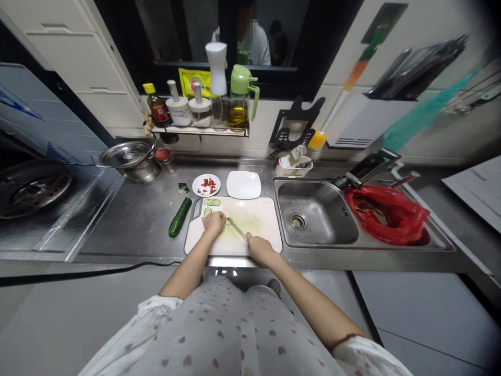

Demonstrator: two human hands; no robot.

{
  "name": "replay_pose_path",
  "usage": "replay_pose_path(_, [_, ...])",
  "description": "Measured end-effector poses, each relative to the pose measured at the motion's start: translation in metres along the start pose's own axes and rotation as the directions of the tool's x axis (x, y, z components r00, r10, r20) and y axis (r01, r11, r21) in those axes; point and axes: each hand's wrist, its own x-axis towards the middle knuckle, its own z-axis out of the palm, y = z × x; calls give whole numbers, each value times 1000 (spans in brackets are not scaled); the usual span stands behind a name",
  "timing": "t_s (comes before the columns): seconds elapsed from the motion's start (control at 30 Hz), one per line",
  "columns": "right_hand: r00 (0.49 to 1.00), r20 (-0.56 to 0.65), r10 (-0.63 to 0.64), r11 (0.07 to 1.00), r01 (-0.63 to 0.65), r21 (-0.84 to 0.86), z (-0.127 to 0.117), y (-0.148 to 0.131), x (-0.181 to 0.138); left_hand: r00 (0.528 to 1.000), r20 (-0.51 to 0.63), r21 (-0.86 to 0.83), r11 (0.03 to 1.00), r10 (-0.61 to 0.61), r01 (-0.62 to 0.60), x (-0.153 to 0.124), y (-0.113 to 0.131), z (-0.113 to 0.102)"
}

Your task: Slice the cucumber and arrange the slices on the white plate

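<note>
On the white cutting board (254, 219), my right hand (260, 249) is closed round the handle of a knife (238, 230), whose blade points up and left. My left hand (214, 223) is curled, fingertips together, on a piece of cucumber that the fingers mostly hide. A pale green cucumber round (229, 221) shows between those fingertips and the knife tip. Several cucumber slices (212, 202) lie overlapping at the board's upper left, some just beyond my left hand. Left of the board rests a dark green whole cucumber (180, 218).
Behind the board stand a plate (199, 180) of chopped red pieces and a white plate (243, 185). Cucumber trimmings (182, 188) lie nearby. To the right is a sink (317, 214) with a red plastic bag (391, 216); at left, a lidded pot (135, 161). Bottles fill a shelf (199, 130).
</note>
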Motion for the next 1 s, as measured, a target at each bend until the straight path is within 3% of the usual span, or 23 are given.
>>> replay_pose_path(0.63, [999,10,31,1000,-31,-5,13,13,-19,1000,-14,-24,1000,-6,5,-3,1,-1])
replay_pose_path(1.0, [1000,-5,19,1000,-19,23,4,4,-8,1000,-7,-3,1000,1,-2,-5,4,-4])
